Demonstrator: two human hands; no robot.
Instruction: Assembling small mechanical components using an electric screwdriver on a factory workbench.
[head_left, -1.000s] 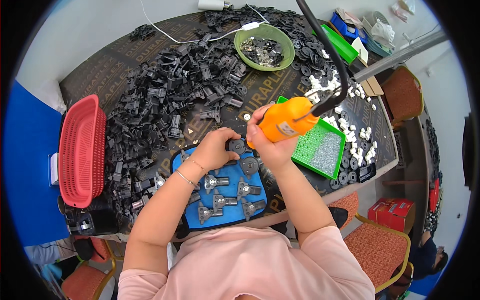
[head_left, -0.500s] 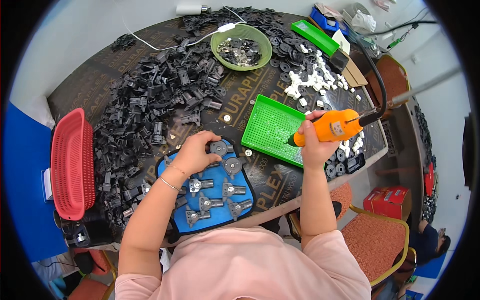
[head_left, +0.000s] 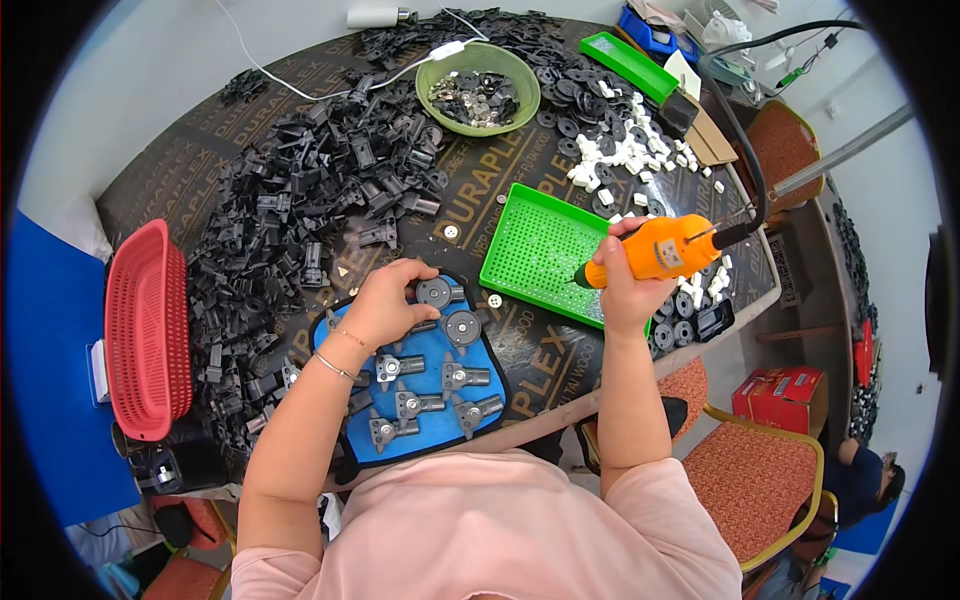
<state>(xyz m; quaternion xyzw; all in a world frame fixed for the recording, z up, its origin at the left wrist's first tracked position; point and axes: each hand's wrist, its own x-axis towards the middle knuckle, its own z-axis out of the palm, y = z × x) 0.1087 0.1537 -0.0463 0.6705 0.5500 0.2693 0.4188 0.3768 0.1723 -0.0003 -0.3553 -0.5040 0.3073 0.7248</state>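
My right hand is wrapped round an orange electric screwdriver, whose dark tip points left over a perforated green tray. On the blue mat, my left hand grips a black plastic part with a round disc between thumb and fingers. A second disc-topped part lies just below it. Several black parts with small metal pieces on them are spread over the lower mat. The palm hides part of the mat.
A heap of black plastic parts covers the left side. A red basket stands at the far left. Behind the tray are a green bowl of metal pieces, white parts and black discs. A cable hangs to the screwdriver.
The view has shifted slightly. Both hands keep nearly the same places, the left on the disc-topped part and the right round the screwdriver.
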